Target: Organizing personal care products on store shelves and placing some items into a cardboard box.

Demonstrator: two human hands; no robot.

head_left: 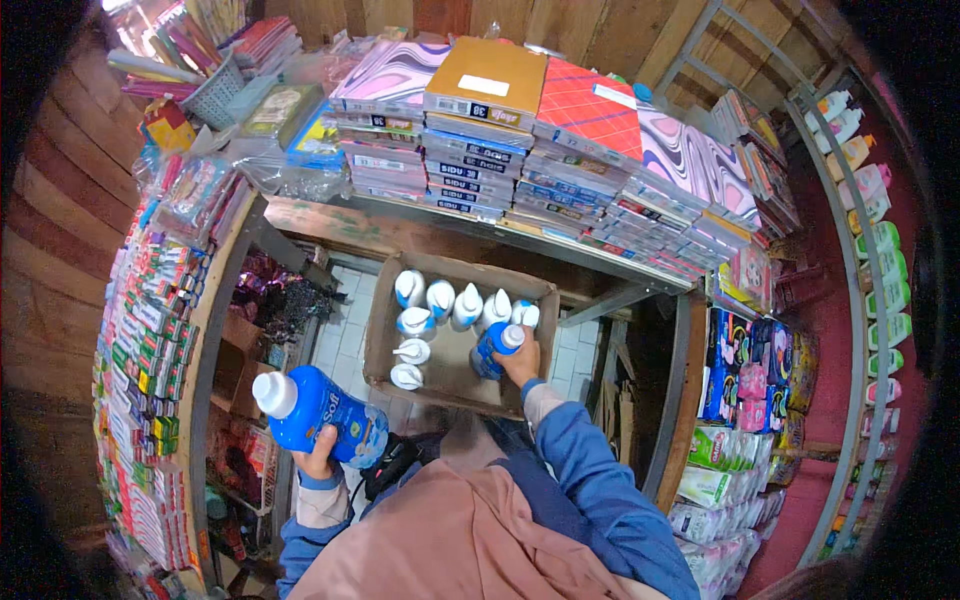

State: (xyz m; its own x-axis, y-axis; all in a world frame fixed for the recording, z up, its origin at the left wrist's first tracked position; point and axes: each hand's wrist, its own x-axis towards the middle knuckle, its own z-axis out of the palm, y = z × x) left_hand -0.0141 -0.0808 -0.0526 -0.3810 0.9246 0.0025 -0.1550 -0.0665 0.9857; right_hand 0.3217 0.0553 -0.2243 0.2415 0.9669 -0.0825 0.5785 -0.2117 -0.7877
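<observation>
At left, the left hand [316, 458] has its fingers grasping a blue jug [322, 412], tilted, outside the box [452, 368]. White-topped bottles [467, 308] line the box's left and far sides; at its right, the right hand's [522, 362] fingers grip a blue bottle [488, 352], whether touching the bottom I cannot tell.

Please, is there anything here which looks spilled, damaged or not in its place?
Nothing stands out. The left hand and right hand each hold a blue bottle with its white cap on, and no spill shows in the cardboard box.
</observation>
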